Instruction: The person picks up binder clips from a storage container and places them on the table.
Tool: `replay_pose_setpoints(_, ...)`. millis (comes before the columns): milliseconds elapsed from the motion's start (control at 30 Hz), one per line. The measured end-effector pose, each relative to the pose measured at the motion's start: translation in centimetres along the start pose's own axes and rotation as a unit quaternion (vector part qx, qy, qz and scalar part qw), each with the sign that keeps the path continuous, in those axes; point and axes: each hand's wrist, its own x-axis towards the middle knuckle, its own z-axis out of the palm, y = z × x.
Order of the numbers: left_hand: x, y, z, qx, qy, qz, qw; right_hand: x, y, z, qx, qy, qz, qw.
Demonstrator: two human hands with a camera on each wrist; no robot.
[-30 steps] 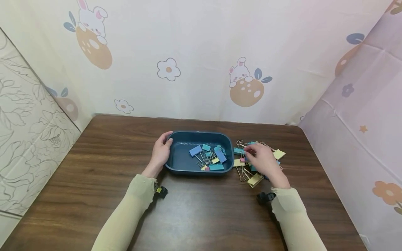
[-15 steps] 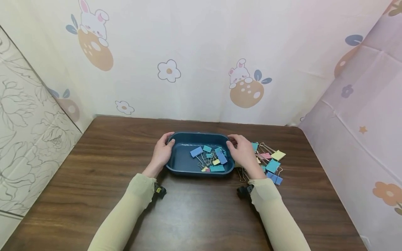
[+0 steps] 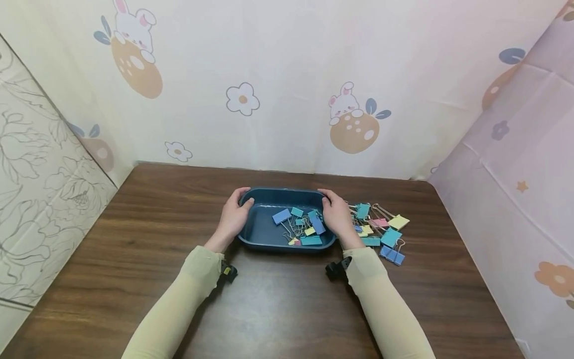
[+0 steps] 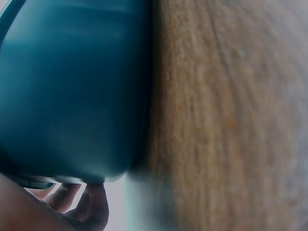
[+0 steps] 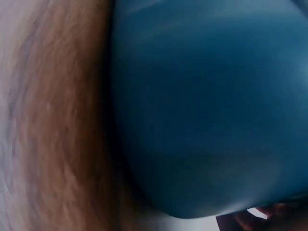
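A dark blue plastic tray (image 3: pixel 260 227) sits on the wooden table, with several blue, teal and yellow binder clips (image 3: pixel 281 216) lying mostly in its right half. My left hand (image 3: pixel 232 218) grips the tray's left end, thumb over the rim. At the right end my right hand (image 3: pixel 339 219) holds the tray the same way. The left wrist view is filled by the tray's outer wall (image 4: pixel 72 86), with curled fingers (image 4: pixel 97 204) against its far side. In the right wrist view the tray wall (image 5: pixel 207 110) hides most of that hand.
A loose pile of teal, yellow, pink and blue binder clips (image 3: pixel 391 237) lies right beside my right hand. Behind the wooden table (image 3: pixel 287 304) hangs a patterned curtain (image 3: pixel 287 134). Another curtain (image 3: pixel 515 199) closes off the right side.
My right hand has left the clip pile and moved left to the tray's right end, where it now grips the rim. My left hand has stayed on the left end.
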Motion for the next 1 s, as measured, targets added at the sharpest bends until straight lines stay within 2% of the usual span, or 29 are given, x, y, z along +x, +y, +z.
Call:
replay_pose_setpoints(133, 0.0, 0.1, -0.1, 0.005, -0.001, 0.001, 1.0000, 0.3, 0.4, 0.0, 0.088, -0.027, 0.029, 0.9953)
replay_pose_setpoints(200, 0.1, 0.2, -0.3, 0.010, -0.002, 0.001, 0.9999, 0.4, 0.5, 0.0, 0.114, -0.031, 0.037, 0.9923)
replay_pose_setpoints(333, 0.3, 0.3, -0.8, 0.024, -0.016, 0.003, 0.9996, 0.6, 0.5, 0.0, 0.125, -0.030, 0.042, 0.9908)
replay_pose_setpoints(533, 0.3, 0.7, -1.4, 0.060, -0.035, 0.007, 0.9976, 0.5, 0.4, -0.2, 0.111, -0.025, 0.048, 0.9924)
replay_pose_setpoints(633, 0.3, 1.0, -1.7, 0.084, -0.029, 0.036, 0.9954, 0.4, 0.3, -0.3, 0.105, -0.024, 0.049, 0.9929)
replay_pose_setpoints(700, 0.2, 1.3, -1.8, 0.102, -0.017, 0.067, 0.9923, 0.3, 0.3, -0.4, 0.104, -0.023, 0.049, 0.9931)
replay_pose_setpoints(833, 0.0, 2.3, -2.1, 0.146, 0.010, 0.139, 0.9793, 0.4, 0.3, -0.3, 0.100, -0.023, 0.049, 0.9935)
replay_pose_setpoints(900, -0.2, 2.9, -2.2, 0.164, 0.000, 0.172, 0.9713, 0.5, 0.4, -0.2, 0.100, -0.025, 0.051, 0.9934)
replay_pose_setpoints(1000, -0.4, 3.9, -2.2, 0.189, -0.051, 0.200, 0.9600, 0.5, 0.4, -0.2, 0.098, -0.026, 0.055, 0.9933)
